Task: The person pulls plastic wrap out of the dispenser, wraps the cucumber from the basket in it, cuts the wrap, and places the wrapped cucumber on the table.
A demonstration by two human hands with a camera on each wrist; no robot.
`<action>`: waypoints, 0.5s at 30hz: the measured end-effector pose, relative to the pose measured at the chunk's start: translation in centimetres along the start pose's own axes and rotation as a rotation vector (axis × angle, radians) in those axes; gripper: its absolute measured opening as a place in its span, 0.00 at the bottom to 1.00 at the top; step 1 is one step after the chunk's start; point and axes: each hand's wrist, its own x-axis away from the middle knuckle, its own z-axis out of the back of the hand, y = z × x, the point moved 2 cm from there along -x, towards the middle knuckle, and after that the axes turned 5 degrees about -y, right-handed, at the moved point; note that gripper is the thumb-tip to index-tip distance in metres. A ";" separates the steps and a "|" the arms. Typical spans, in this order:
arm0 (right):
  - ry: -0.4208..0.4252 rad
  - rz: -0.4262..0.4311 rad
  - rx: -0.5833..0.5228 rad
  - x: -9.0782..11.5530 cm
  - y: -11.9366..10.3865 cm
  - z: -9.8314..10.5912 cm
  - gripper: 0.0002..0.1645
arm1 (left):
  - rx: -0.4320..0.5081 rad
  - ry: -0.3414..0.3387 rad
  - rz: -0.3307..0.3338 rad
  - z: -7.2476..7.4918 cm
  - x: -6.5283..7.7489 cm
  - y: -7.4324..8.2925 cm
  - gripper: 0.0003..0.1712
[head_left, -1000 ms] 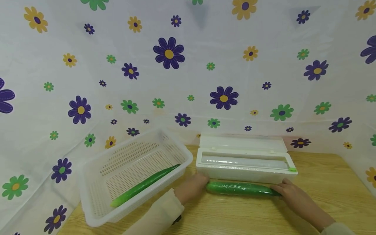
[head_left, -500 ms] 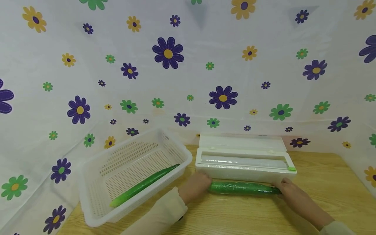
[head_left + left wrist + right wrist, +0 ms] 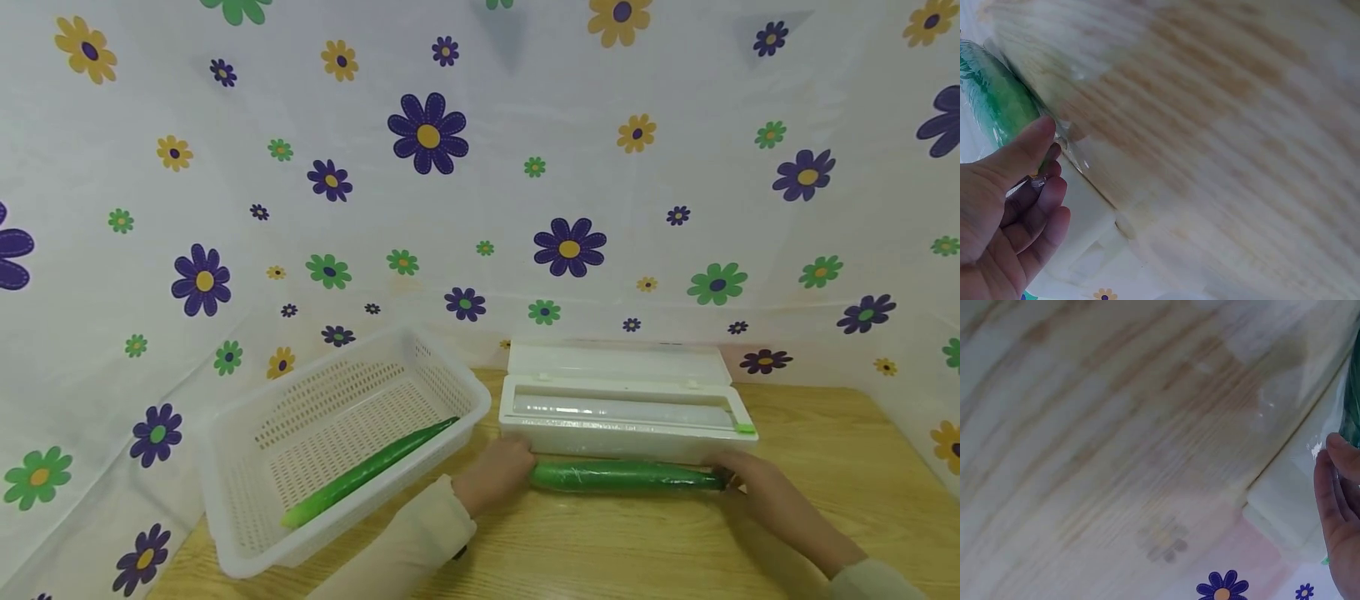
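A green cucumber [image 3: 626, 476] in clear cling film lies lengthwise just in front of a white cling film dispenser box [image 3: 622, 442]. At its left end, my left hand [image 3: 497, 473] pinches the film between thumb and curled fingers; the left wrist view has the crumpled film [image 3: 1037, 181] between them. My right hand [image 3: 765, 493] is at the cucumber's darker right end. There the right wrist view has thumb and fingertips pinching shiny film [image 3: 1316, 450]. Behind the box's front wall sits a roll of cling film [image 3: 622, 409], and the box's lid [image 3: 618, 364] stands raised.
To the left is a white perforated basket [image 3: 225, 500], set at an angle. One more cucumber [image 3: 371, 472] lies inside it along the near wall. Wooden tabletop [image 3: 600, 550] spreads in front of the hands. A flowered curtain [image 3: 495, 192] hangs behind and at the sides.
My right hand has shifted slightly right, and more of the cucumber's right end now shows. My left hand moved a little right, then slightly back left, staying at the cucumber's left end.
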 end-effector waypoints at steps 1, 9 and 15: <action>-0.012 0.006 -0.027 0.0 0.2 0.1 0.22 | 0.006 -0.007 0.002 -0.1 0.0 0.0 0.05; -0.069 -0.066 -0.055 -0.1 0.8 1.0 0.10 | 0.057 -0.035 0.015 -0.2 0.0 -0.3 0.05; -0.050 -0.148 -0.088 0.0 0.9 1.0 0.07 | 0.052 -0.038 0.015 -0.5 -0.1 -0.3 0.06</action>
